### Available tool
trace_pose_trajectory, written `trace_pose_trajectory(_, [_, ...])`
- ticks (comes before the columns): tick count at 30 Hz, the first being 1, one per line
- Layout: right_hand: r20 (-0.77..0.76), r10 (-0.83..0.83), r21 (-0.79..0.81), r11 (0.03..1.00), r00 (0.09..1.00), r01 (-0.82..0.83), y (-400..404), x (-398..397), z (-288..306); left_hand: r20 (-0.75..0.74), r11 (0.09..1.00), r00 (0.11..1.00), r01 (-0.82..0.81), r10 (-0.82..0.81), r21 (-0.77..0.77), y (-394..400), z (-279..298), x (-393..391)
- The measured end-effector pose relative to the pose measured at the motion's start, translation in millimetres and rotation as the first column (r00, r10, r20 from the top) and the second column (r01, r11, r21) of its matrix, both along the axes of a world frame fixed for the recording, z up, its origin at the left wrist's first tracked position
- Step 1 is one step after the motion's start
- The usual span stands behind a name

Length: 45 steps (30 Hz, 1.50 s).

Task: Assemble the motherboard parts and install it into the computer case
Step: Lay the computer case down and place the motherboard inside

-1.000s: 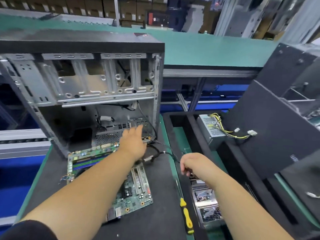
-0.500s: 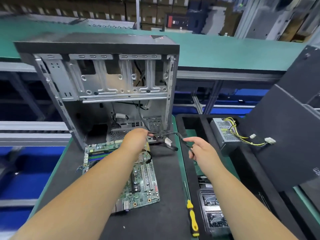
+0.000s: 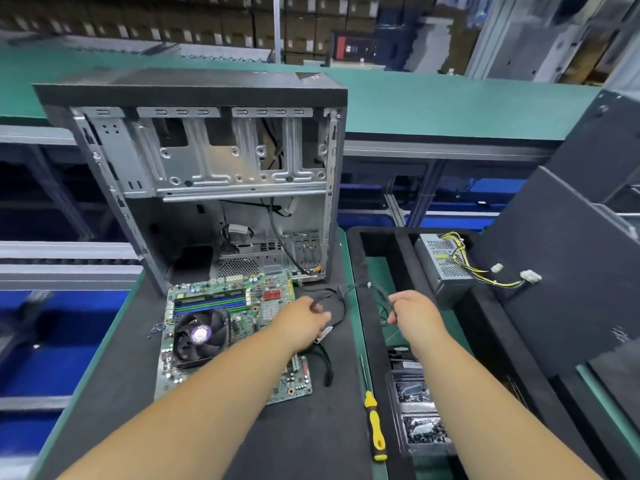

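Motherboard (image 3: 239, 327) lies flat on black mat (image 3: 114, 393), just in front of open computer case (image 3: 207, 181), not yet inside it. Cooler fan (image 3: 199, 336) and RAM stick (image 3: 209, 294) already seated on board, so part assembly looks mostly done; install into case, screws and cabling still to do, by my read. Case stands upright, side open toward camera, bay empty apart from loose internal wires. Left hand (image 3: 303, 323) hovers over board's right edge, fingers curled round thin black cable (image 3: 341, 296). Right hand (image 3: 414, 311) sits over black foam tray (image 3: 363, 306), fingers closed, pinching same cable's other stretch; cable runs between both hands, slightly slack. Both forearms extended forward, roughly parallel. Yellow-handled screwdriver (image 3: 375, 424) lies untouched on mat between arms. Power supply (image 3: 441, 261) with yellow wires rests in tray, apart from case. Small bins of dark parts near right forearm, contents too blurry to tell.
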State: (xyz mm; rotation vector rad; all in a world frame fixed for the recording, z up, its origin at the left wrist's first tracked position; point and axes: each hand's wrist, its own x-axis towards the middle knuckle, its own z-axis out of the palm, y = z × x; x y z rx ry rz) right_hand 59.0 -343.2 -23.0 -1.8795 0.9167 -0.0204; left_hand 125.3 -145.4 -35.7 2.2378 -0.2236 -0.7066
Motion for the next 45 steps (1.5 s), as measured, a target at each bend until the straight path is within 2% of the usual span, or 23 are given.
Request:
trace_pose_trajectory(3, [-0.143, 0.022, 0.106, 0.994, 0.989, -0.007, 1.4, -3.2, -21.1, 0.165, 0.961, 0.977, 0.092, -0.138, 0.259, -14.9, -18.0, -3.3])
trace_pose_trajectory(6, [-0.197, 0.116, 0.141, 0.986, 0.974, -0.089, 6.3, -8.7, -33.9, 0.212, 0.885, 0.95, 0.111, -0.228, 0.453, -28.3, -28.3, -5.8])
trace_pose_trajectory(8, [-0.189, 0.171, 0.108, 0.982, 0.967, -0.153, 7.5, -15.2, -37.9, 0.24, 0.837, 0.932, 0.107, -0.273, 0.537, -34.3, -31.2, -6.7])
trace_pose_trajectory(10, [-0.178, 0.191, 0.093, 0.98, 0.965, -0.177, 7.5, -19.0, -38.7, 0.251, 0.829, 0.926, 0.104, -0.283, 0.55, -36.6, -32.0, -5.8])
trace_pose_trajectory(12, [-0.192, 0.205, 0.092, 0.977, 0.96, -0.19, 7.3, -16.3, -39.2, 0.25, 0.866, 0.934, 0.106, -0.256, 0.489, -39.1, -32.1, -3.6])
trace_pose_trajectory(15, [-0.208, 0.177, 0.262, 0.958, 0.962, -0.119, 10.3, -9.3, -34.0, 0.24, 0.974, 0.965, 0.051, -0.105, 0.221, -47.1, -20.7, -4.8])
trace_pose_trajectory(17, [-0.119, 0.13, 0.415, 0.907, 0.984, -0.069, 9.6, -6.2, -30.0, 0.234, 0.997, 0.97, 0.054, -0.066, 0.058, -57.6, -7.5, -10.6])
trace_pose_trajectory(19, [-0.017, 0.067, 0.471, 0.88, 0.998, -0.051, 4.6, -3.9, -22.2, 0.222, 0.99, 0.967, 0.137, -0.125, -0.042, -73.5, 5.5, -19.3])
trace_pose_trajectory(23, [0.054, -0.117, 0.354, 0.931, 0.992, 0.091, -21.1, 4.8, -8.0, 0.127, 0.943, 0.973, 0.22, -0.194, -0.249, -107.1, 22.7, -33.3])
trace_pose_trajectory(25, [0.078, -0.194, 0.329, 0.931, 0.978, 0.158, -37.2, 8.5, -4.2, 0.137, 0.927, 0.967, 0.246, -0.215, -0.284, -119.8, 24.3, -35.0])
trace_pose_trajectory(29, [0.076, -0.151, 0.329, 0.937, 0.986, 0.118, -63.8, 10.4, -4.6, -0.007, 0.899, 0.995, 0.089, -0.101, -0.429, -136.8, 18.0, -35.0])
trace_pose_trajectory(31, [0.07, -0.095, 0.311, 0.948, 0.993, 0.069, -73.7, 12.2, -9.6, -0.041, 0.897, 0.997, 0.04, -0.064, -0.441, -137.8, 13.9, -32.4])
trace_pose_trajectory(37, [-0.02, 0.017, 0.226, 0.974, 1.0, -0.012, -82.5, 24.7, -33.5, -0.091, 0.921, 0.991, 0.055, -0.097, -0.386, -118.7, 2.0, -20.2])
trace_pose_trajectory(42, [-0.242, 0.165, -0.024, 0.984, 0.956, -0.176, -70.5, 34.2, -34.7, -0.07, 0.938, 0.997, -0.003, -0.022, -0.346, -92.1, 1.2, -10.2])
trace_pose_trajectory(45, [-0.263, 0.185, -0.192, 0.952, 0.947, -0.239, -51.8, 39.9, -25.5, -0.04, 0.946, 0.999, -0.024, 0.011, -0.324, -71.8, 8.5, -6.7])
